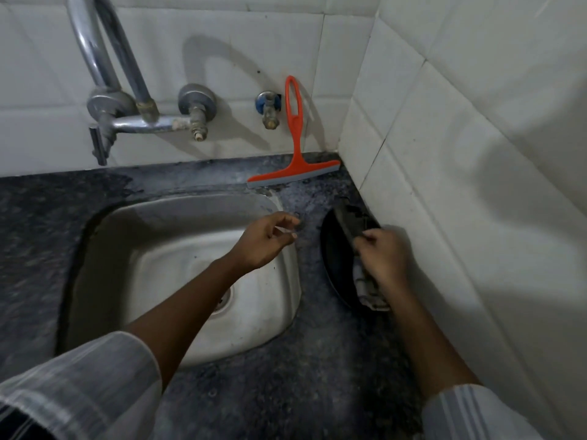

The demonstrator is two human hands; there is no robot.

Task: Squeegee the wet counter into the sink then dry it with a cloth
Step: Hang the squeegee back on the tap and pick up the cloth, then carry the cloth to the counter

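An orange squeegee (295, 147) leans against the tiled back wall, its blade resting on the dark speckled counter (317, 360) behind the steel sink (203, 281). My right hand (382, 260) grips a dark grey cloth (355, 227) over a black round pan or plate (336, 271) at the right wall. The cloth's pale lower end hangs below that hand. My left hand (265, 241) hovers over the sink's right rim, fingers loosely curled, holding nothing I can make out.
A steel tap (127, 119) with a curved pipe and a small valve (270, 111) are mounted on the back wall. White tiled walls meet in the corner at the right. The counter continues left of the sink.
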